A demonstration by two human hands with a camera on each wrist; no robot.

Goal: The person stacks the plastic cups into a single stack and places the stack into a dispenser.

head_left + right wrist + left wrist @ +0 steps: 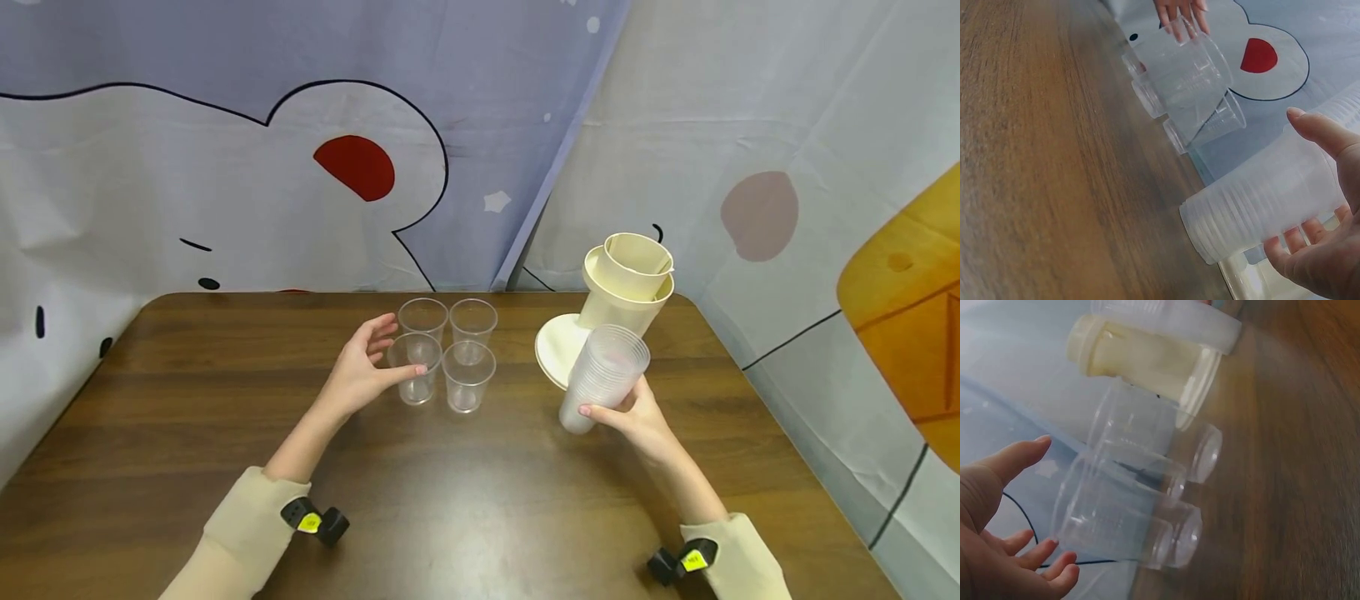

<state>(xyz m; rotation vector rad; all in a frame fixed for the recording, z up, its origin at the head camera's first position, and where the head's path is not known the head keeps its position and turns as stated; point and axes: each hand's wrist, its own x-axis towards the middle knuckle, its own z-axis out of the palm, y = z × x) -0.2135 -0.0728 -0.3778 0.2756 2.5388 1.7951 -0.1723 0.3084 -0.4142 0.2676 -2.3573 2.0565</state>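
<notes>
Several clear plastic cups stand upright in a close square group on the wooden table. My left hand [360,371] is beside the front-left plastic cup [417,387], thumb and fingers spread apart. In the left wrist view, a gap shows between the fingers [1038,556] and the cups. My right hand [637,417] grips a tall stack of nested plastic cups [600,379], tilted toward the right. Thumb and fingers reach round opposite sides of the stack [1266,194] in the right wrist view.
Behind the stack stands a cream plastic cup holder [626,308] with a round base and a tube-shaped top. A brown wooden table [465,508] lies under everything. Printed cloth [510,125] hangs along its back and right edges.
</notes>
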